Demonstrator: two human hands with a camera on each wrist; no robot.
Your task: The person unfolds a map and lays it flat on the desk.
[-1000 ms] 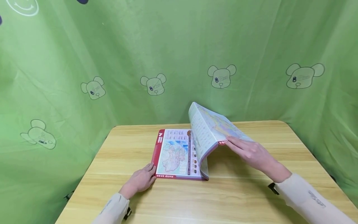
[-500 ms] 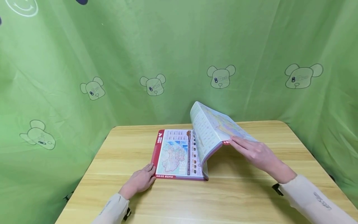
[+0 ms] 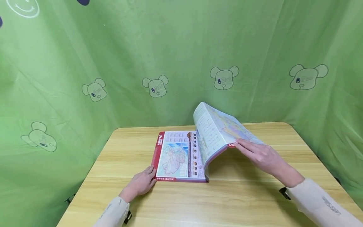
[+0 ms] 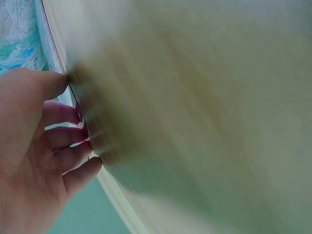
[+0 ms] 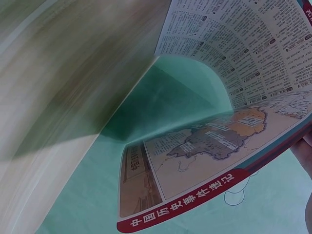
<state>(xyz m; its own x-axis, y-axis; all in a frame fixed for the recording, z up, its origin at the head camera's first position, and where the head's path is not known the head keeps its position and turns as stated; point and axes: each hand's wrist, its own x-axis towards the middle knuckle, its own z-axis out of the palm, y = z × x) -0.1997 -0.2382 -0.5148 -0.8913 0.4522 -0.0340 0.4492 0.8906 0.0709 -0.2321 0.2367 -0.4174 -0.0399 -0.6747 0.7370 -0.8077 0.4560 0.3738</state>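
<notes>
A map booklet (image 3: 172, 160) with a red border lies partly flat on the table, showing a printed map and small pictures. Its upper sheets (image 3: 211, 134) are raised and bent over to the right in a tent shape. My right hand (image 3: 262, 157) grips their near right edge, fingers on top. In the right wrist view the sheets' underside (image 5: 209, 141) carries another map and text, and only a bit of the right hand (image 5: 303, 156) shows. My left hand (image 3: 141, 183) rests at the booklet's near left corner. Its thumb and fingertips (image 4: 95, 163) touch the edge.
The wooden table (image 3: 181, 208) has rounded far corners. A green curtain (image 3: 181, 47) printed with bear heads hangs behind and on both sides. The raised sheets stand close to the curtain at the table's far edge.
My right hand has moved a little to the right with the raised sheets. The booklet and left hand have shifted slightly left, baring more of the flat page.
</notes>
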